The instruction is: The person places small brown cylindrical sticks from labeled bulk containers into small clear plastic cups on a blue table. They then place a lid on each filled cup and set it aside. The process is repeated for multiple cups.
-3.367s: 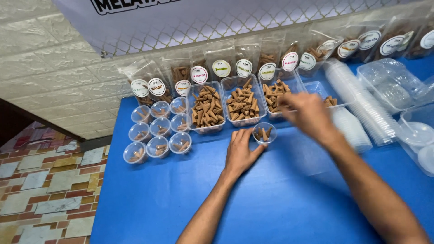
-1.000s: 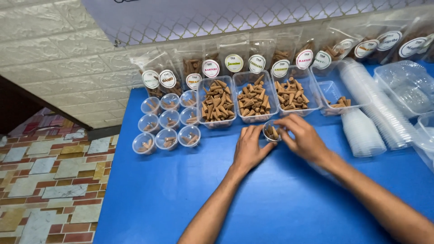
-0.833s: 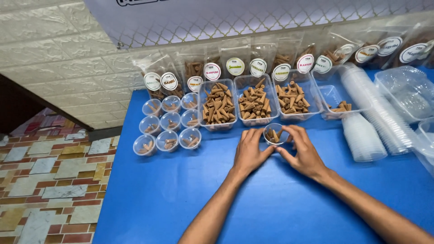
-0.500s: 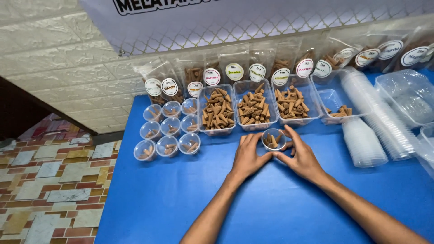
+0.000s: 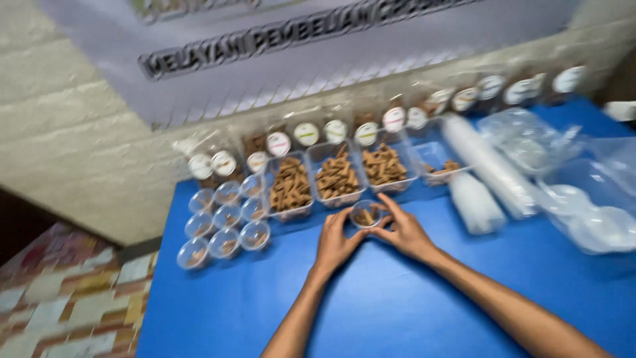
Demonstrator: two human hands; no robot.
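Head view, small cup [image 5: 364, 215] (brown pieces inside), cupped between both hands' fingertips [image 5: 351, 216].

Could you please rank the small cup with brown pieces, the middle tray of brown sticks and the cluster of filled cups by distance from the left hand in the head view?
From the left hand:
1. small cup, touching its fingertips.
2. middle tray, just behind.
3. cluster of filled cups, far left.

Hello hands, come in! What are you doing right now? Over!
Left hand and right hand cupping small clear cup of brown snack pieces on blue table. Nothing blocking.
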